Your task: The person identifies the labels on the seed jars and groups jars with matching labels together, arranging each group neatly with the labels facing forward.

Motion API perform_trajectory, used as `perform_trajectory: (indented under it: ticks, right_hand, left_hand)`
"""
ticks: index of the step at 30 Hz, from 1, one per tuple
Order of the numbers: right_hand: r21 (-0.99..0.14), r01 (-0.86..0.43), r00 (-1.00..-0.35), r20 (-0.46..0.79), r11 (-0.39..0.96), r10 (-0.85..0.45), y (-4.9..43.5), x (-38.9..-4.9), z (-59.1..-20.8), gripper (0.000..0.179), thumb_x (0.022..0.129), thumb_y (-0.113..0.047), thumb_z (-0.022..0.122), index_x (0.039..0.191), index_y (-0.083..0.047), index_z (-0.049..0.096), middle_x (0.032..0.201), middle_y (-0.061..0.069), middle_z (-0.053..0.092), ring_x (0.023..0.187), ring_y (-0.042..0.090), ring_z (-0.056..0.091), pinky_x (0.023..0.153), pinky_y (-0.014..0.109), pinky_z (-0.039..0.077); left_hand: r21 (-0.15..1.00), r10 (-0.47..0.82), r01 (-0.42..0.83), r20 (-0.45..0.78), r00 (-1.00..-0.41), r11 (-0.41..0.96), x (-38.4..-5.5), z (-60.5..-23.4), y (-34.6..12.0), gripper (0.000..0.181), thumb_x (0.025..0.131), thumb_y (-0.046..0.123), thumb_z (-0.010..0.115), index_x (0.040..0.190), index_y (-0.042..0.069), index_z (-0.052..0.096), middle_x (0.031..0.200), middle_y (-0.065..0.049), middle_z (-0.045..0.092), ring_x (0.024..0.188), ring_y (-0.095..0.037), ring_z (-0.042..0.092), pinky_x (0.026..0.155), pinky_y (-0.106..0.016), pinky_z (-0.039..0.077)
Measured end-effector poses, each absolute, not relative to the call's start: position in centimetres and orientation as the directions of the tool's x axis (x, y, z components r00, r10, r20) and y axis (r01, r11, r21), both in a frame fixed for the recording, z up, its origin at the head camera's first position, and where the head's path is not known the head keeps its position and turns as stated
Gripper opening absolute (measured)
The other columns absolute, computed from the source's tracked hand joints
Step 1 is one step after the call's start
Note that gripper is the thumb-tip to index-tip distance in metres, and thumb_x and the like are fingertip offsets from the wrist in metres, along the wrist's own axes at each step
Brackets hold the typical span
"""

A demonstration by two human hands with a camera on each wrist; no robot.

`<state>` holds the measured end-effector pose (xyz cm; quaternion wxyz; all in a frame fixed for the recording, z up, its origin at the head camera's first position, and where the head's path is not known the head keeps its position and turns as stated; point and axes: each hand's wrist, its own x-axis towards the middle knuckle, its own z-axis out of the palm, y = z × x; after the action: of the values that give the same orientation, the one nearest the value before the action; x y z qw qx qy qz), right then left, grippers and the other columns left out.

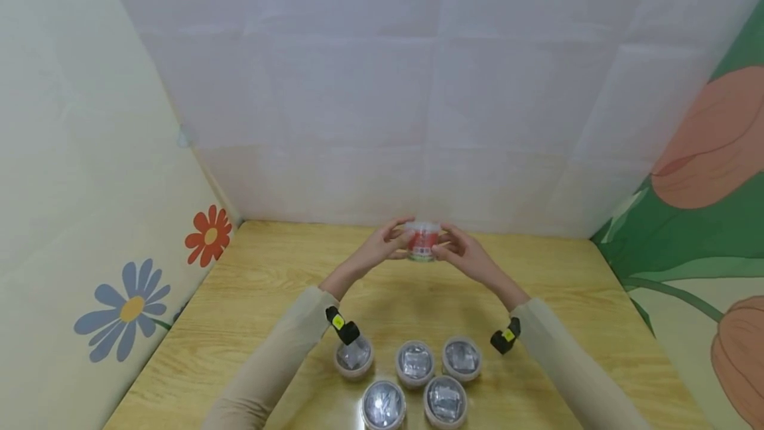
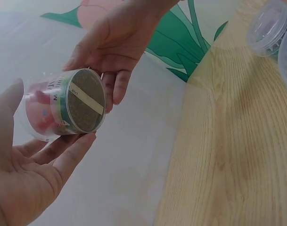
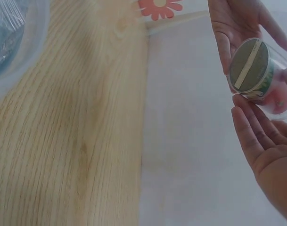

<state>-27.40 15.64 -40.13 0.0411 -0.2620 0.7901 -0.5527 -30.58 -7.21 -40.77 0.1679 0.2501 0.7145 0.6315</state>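
Note:
A clear plastic tub point(image 1: 424, 241) with a red printed label is held up at the far side of the table, between both hands. My left hand point(image 1: 381, 249) grips its left side, thumb toward me and fingers behind. On the right side my right hand point(image 1: 471, 258) holds it the same way. One round end of the tub point(image 2: 86, 101) faces the left wrist camera, dark greenish brown with a pale strip across it. From the right wrist view, the fingers of the right hand point(image 3: 268, 148) lie along the tub's side.
Several similar round tubs with clear lids, such as this tub point(image 1: 384, 405), stand at the table's near edge, below the forearms. A white cloth wall point(image 1: 418, 118) rises behind the wooden table point(image 1: 280, 271). Flower-printed panels stand left and right.

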Motion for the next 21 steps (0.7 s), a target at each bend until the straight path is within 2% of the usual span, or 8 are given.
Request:
perform_trajectory:
  ticks: [9, 16, 21]
  right_hand:
    - [-0.875, -0.389, -0.85, 0.221, 0.287, -0.478, 15.5, -28.0, -40.3, 0.049, 0.094, -0.012, 0.055, 0.138, -0.002, 0.037, 0.116, 0.026, 0.056, 0.099, 0.031, 0.061, 0.079, 0.035, 0.055]
    - [-0.829, -0.404, -0.875, 0.227, 0.386, -0.428, 15.8, -30.5, -41.9, 0.047, 0.096, -0.024, 0.052, 0.137, -0.006, 0.041, 0.116, 0.021, 0.058, 0.095, 0.032, 0.062, 0.076, 0.036, 0.055]
    - [-0.799, -0.419, -0.877, 0.235, 0.43, -0.419, 15.9, -31.1, -41.9, 0.046, 0.094, -0.034, 0.053, 0.133, -0.009, 0.048, 0.112, 0.015, 0.061, 0.09, 0.027, 0.064, 0.073, 0.033, 0.055]
  left_hand:
    - [0.986, 0.549, 0.143, 0.075, -0.833, 0.082, -31.5, -41.9, -7.4, 0.053, 0.097, 0.028, 0.048, 0.144, 0.012, 0.029, 0.133, -0.023, 0.046, 0.116, -0.033, 0.053, 0.09, -0.04, 0.051]
    - [0.983, 0.536, 0.162, 0.091, -0.839, 0.087, -32.2, -42.0, -7.2, 0.06, 0.092, 0.031, 0.057, 0.142, 0.01, 0.032, 0.131, -0.022, 0.048, 0.116, -0.031, 0.053, 0.089, -0.036, 0.051]
    - [0.977, 0.546, 0.184, 0.097, -0.832, 0.106, -32.8, -42.2, -7.2, 0.06, 0.092, 0.028, 0.059, 0.142, 0.008, 0.032, 0.13, -0.024, 0.048, 0.116, -0.032, 0.053, 0.089, -0.035, 0.051]
